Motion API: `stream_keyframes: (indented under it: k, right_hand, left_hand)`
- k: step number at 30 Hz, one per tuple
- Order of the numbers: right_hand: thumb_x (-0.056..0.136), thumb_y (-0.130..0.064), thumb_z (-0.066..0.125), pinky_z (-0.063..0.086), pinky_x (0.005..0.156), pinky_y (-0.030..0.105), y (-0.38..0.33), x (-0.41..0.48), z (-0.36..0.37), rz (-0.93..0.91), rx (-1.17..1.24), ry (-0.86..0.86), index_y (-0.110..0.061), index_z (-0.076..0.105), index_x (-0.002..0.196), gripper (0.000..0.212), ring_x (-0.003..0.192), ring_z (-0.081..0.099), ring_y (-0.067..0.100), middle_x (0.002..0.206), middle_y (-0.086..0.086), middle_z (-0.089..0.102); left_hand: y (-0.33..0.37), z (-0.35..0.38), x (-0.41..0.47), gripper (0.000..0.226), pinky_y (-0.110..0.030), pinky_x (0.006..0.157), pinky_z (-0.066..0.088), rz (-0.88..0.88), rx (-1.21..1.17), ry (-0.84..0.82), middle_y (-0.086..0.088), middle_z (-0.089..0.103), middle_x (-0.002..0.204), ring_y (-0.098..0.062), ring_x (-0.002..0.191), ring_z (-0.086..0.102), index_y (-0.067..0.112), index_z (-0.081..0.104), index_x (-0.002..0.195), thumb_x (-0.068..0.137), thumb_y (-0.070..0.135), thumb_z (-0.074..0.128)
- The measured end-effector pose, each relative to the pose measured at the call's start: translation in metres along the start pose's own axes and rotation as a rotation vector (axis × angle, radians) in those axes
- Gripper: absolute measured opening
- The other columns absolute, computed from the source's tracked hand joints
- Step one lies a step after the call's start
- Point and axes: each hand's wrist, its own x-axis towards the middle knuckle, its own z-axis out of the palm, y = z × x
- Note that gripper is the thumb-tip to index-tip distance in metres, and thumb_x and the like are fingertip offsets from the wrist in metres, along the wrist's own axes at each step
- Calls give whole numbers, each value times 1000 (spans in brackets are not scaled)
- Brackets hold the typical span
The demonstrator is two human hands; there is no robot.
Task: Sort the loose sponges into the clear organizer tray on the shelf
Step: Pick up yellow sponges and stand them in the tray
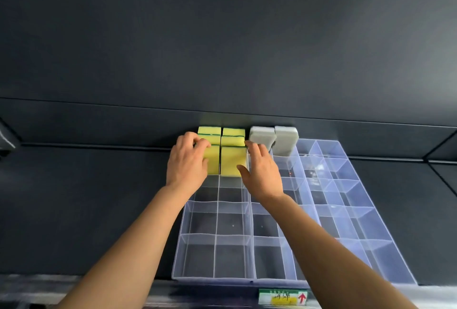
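A clear organizer tray point(217, 256) with many compartments lies on the dark shelf. Several yellow sponges with green backing stand upright in its two far left columns; the front one of the second column point(232, 164) is nearest me. Two grey sponges point(262, 137) stand upright in the far cells to their right. My left hand point(186, 160) rests on the left column's front yellow sponge point(213, 161), fingers curled over its top. My right hand point(262, 167) is spread beside the second column's front sponge, thumb touching its lower right corner, fingers near the grey sponge.
The near rows of the tray and its right columns point(346, 185) hold nothing. A dark back wall point(222, 123) rises right behind the sponges. A green and yellow price label with a red arrow point(283, 296) sits on the shelf's front edge.
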Motion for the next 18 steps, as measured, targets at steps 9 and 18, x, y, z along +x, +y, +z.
stream_keyframes:
  k: [9, 18]
  right_hand:
    - [86, -31, 62, 39, 98, 39, 33, -42, -52, -20, -249, 43, -18, 47, 131, 49, 117, 47, 28, 129, 4, 54]
    - [90, -41, 55, 31, 106, 36, 124, -119, -148, 180, -391, 55, -21, 43, 134, 50, 126, 41, 24, 137, 2, 46]
  left_hand:
    - [63, -4, -6, 31, -40, 84, 41, 218, 135, -40, -4, 58, 110, -26, 105, 49, 13, 65, 107, 77, 10, 69]
    - [185, 26, -19, 33, -40, 94, 41, 394, 75, -153, -9, 58, 119, -28, 115, 49, 9, 62, 113, 80, 7, 64]
